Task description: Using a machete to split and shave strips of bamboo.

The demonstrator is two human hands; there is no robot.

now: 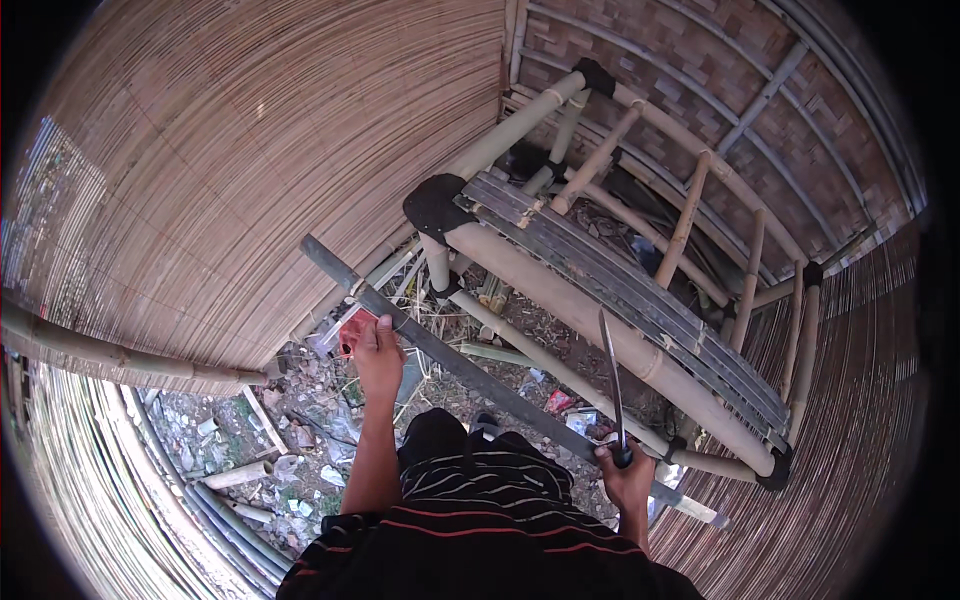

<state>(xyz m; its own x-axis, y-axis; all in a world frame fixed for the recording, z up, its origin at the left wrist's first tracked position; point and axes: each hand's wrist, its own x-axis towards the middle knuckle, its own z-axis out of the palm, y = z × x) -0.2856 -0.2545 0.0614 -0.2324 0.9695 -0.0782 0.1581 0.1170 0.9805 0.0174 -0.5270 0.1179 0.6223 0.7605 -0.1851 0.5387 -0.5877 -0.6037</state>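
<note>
A long dark bamboo slat (pixel 470 368) crosses in front of me, slanting from upper left to lower right. Near its upper end my left hand (pixel 378 362) is closed on it, thumb along the edge. Something red (pixel 357 328) shows beside those fingers; whether it is held or lies behind them I cannot tell. My right hand (pixel 627 482) is closed round the black handle of a knife (pixel 612 375), its blade pointing up and away. That hand is also against the slat near its lower end.
Ahead stands a bamboo frame (pixel 560 275) with black-wrapped corners, and several split slats (pixel 640 300) lie along it. A bamboo-strip wall (pixel 300 150) rises at left, a woven panel (pixel 690 60) behind. Litter and bamboo offcuts (pixel 240 475) cover the ground at left.
</note>
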